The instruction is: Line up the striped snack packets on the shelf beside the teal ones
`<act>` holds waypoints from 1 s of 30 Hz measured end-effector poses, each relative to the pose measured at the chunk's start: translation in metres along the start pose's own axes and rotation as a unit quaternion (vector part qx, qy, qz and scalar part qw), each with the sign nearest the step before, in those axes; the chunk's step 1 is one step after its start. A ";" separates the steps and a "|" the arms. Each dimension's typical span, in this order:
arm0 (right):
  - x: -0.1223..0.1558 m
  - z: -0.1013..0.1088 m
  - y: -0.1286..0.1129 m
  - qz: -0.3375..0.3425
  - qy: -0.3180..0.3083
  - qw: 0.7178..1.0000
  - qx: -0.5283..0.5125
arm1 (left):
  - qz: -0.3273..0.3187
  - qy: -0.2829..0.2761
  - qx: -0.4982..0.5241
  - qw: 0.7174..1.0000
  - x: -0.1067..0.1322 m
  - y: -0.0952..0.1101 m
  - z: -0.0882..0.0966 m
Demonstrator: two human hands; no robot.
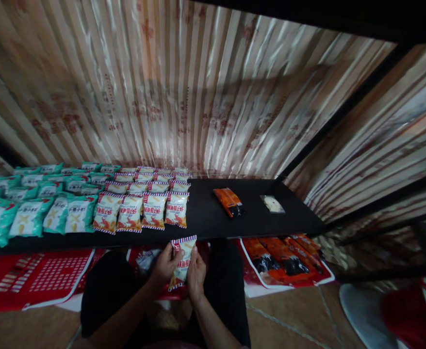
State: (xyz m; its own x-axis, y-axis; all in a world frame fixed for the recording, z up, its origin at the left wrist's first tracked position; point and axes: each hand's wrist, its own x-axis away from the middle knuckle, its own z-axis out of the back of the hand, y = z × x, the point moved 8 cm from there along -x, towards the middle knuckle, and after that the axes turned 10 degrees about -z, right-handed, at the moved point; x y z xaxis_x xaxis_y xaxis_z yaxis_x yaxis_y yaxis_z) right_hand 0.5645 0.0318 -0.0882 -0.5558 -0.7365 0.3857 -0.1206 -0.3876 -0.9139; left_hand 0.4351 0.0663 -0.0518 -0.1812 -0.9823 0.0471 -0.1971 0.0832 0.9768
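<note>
Between my two hands, in front of the shelf edge, is a snack bag [182, 264] with a red-white-blue striped border. My left hand [166, 264] grips its left side, and my right hand [197, 274] closes on its right side. Just beyond stand rows of matching striped snack bags [153, 211] on the black shelf [200, 208]. Left of them are rows of teal-and-white snack bags [78, 213]. Farther right on the shelf lie one orange-and-black packet [229, 201] and a small clear packet [272, 204] with something whitish in it.
Under the shelf, a red basket [327, 280] at right holds several orange packets; another red basket [58, 276] is at left. A red basket partly shows between my knees. Striped sheeting [184, 87] hangs behind, with a black frame post [340, 116] at right. A grey-white stool [358, 315] stands lower right.
</note>
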 end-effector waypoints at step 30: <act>-0.036 0.024 -0.112 0.091 -0.132 0.983 0.091 | -0.030 0.072 -0.220 0.972 -0.070 0.048 -0.047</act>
State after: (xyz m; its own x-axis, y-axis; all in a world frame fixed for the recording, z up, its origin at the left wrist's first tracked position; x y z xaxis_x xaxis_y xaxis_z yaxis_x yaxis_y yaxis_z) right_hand 0.6180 0.0884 0.0035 -0.3188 -0.9114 0.2602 0.1232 -0.3120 -0.9421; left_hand 0.4836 0.1312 0.0017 -0.0398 -0.9991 -0.0147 0.2343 -0.0236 0.9719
